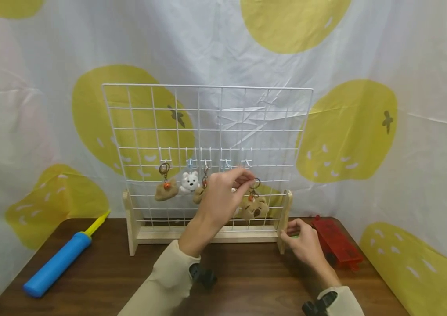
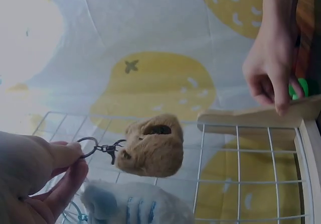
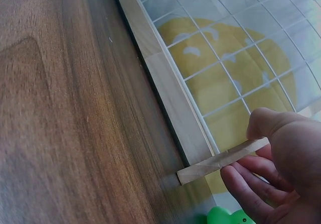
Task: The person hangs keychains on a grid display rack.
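Note:
My left hand (image 1: pixel 219 197) pinches the metal key ring (image 2: pixel 89 147) of a brown plush keychain (image 2: pixel 153 146) between thumb and fingertips. The plush hangs in front of the wire grid (image 1: pixel 207 86), near its right side, below a white hook (image 1: pixel 247 164). In the left wrist view a white plush with blue stripes (image 2: pixel 138 204) lies just beside it. Down at the stand's right end, my right hand (image 3: pixel 281 158) grips the wooden side post (image 3: pixel 220 161), thumb on one face and fingers on the other. A green object (image 3: pixel 228 217) shows beside that post.
Further left on the grid hang a brown plush (image 1: pixel 166 192), a white bear-like plush (image 1: pixel 189 181) and another brown one, partly hidden by my left hand. A red plastic case (image 1: pixel 336 241) lies at right. A blue pump with yellow nozzle (image 1: pixel 57 265) lies at left.

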`<action>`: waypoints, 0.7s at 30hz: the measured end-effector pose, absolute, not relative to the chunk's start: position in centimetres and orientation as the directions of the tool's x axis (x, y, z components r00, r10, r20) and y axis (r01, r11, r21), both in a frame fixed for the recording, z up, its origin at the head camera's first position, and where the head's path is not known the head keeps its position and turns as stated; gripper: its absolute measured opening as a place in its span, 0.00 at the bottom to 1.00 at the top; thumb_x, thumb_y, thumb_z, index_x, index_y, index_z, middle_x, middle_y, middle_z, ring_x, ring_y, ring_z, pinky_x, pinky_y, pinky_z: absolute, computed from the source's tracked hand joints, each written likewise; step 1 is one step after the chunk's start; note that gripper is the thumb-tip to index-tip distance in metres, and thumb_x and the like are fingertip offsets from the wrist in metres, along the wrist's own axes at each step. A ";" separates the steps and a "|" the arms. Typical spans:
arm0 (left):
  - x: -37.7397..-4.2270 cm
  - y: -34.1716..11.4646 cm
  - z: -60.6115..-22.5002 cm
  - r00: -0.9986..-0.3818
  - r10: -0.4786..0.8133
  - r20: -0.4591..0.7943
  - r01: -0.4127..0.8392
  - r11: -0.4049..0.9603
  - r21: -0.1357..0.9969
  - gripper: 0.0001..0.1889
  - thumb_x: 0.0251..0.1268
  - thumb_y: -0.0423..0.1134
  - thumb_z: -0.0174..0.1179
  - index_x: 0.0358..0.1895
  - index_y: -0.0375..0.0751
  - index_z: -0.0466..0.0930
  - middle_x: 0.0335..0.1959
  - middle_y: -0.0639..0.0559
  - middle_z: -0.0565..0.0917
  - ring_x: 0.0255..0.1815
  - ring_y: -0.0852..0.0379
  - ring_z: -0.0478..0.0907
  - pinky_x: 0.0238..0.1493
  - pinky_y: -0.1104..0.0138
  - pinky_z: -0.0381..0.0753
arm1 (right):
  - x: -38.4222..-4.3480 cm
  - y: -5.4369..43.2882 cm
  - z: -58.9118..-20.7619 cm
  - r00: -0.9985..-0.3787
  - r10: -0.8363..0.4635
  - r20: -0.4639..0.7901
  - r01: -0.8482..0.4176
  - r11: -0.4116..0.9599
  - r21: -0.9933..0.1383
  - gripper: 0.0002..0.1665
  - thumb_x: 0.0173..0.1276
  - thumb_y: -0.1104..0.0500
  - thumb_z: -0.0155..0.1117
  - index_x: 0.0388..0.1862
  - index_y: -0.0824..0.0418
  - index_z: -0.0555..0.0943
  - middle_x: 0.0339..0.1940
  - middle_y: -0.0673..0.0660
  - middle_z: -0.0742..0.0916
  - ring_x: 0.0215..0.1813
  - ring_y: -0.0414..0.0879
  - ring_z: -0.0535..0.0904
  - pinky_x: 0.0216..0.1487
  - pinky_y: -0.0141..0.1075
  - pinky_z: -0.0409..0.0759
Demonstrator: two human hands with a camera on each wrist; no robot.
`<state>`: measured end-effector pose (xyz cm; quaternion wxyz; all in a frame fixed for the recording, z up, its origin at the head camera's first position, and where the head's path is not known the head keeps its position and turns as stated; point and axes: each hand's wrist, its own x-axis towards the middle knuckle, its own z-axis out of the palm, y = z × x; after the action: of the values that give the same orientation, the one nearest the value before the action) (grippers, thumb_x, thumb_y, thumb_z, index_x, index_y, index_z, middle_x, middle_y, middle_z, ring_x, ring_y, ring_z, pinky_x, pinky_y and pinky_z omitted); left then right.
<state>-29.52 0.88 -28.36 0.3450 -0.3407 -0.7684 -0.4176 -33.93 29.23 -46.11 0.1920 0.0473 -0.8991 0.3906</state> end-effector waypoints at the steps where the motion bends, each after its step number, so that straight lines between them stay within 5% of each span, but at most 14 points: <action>1: -29.7 0.9 -28.3 -0.520 0.228 0.823 0.815 0.421 0.398 0.03 0.71 0.28 0.71 0.44 0.35 0.90 0.41 0.45 0.95 0.41 0.54 0.94 0.46 0.72 0.91 | -33.9 29.2 -46.1 -0.922 0.066 0.382 -0.234 0.690 -0.685 0.11 0.67 0.59 0.77 0.43 0.63 0.87 0.38 0.57 0.93 0.43 0.49 0.90 0.43 0.28 0.83; 8: -30.7 1.1 -28.0 -0.440 0.146 0.886 0.824 0.458 0.334 0.03 0.71 0.30 0.71 0.44 0.35 0.90 0.40 0.46 0.95 0.40 0.55 0.94 0.46 0.70 0.92 | -33.9 29.2 -46.3 -0.920 0.072 0.386 -0.235 0.686 -0.688 0.11 0.67 0.59 0.78 0.43 0.63 0.87 0.38 0.57 0.93 0.44 0.50 0.90 0.43 0.28 0.82; 21: -30.4 1.9 -28.2 -0.422 0.104 0.901 0.659 0.717 0.226 0.03 0.73 0.35 0.71 0.44 0.41 0.92 0.35 0.49 0.95 0.30 0.52 0.91 0.36 0.62 0.92 | -34.0 29.2 -46.2 -0.920 0.074 0.384 -0.233 0.684 -0.691 0.11 0.67 0.59 0.78 0.42 0.62 0.86 0.38 0.57 0.93 0.44 0.50 0.90 0.44 0.29 0.82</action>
<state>-30.42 1.94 -28.18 0.4805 -0.2409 -0.7922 -0.2890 -33.97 29.20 -46.20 0.1944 0.0445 -0.8969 0.3947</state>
